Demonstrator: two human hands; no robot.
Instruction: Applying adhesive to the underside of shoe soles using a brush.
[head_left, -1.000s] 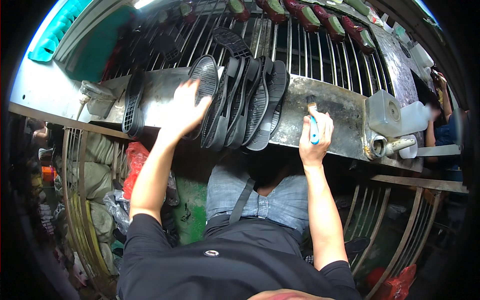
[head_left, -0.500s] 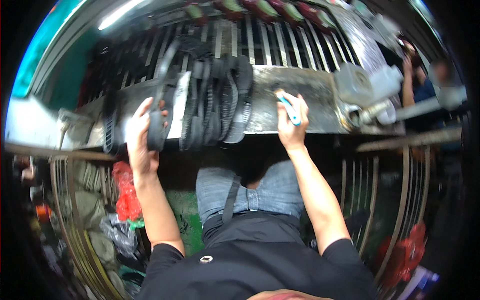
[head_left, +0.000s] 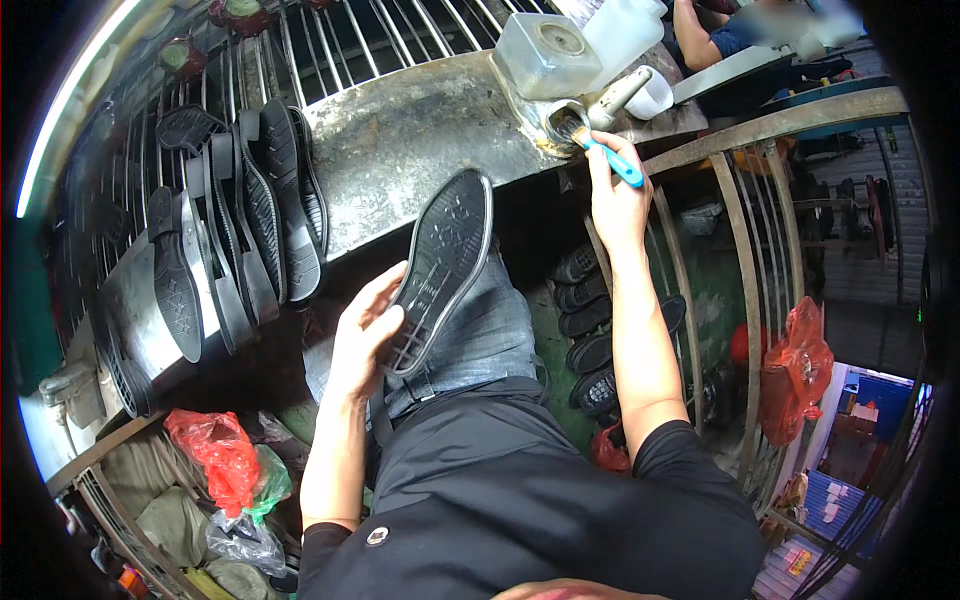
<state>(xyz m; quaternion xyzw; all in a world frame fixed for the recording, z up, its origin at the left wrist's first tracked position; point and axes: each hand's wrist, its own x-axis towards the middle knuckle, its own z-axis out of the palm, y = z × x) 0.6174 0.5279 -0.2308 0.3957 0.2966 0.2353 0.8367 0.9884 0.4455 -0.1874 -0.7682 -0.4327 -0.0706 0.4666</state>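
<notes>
A black shoe sole (head_left: 445, 270) is gripped at its lower end by my left hand (head_left: 362, 345), its patterned face turned up, over my lap in front of the metal bench (head_left: 410, 130). My right hand (head_left: 618, 205) is closed around a blue-handled brush (head_left: 625, 168). The brush's bristles are at the mouth of a small round pot (head_left: 552, 120) on the bench's right part; how deep they go is hard to see. To the left, several more black soles (head_left: 290, 200) lean and lie together on the bench.
A translucent square container (head_left: 545, 60) and a white cup (head_left: 652, 95) stand near the pot. Metal railings (head_left: 740, 230) flank me. Red plastic bags (head_left: 800, 370) hang on the right, others (head_left: 215, 455) on the left. Several dark soles (head_left: 590, 350) lie below my right arm. Another person's arm (head_left: 695, 40) shows beyond.
The view has turned right. My left hand has brought a sole from the row on the bench to over my lap. My right hand has carried the brush right, to the pot.
</notes>
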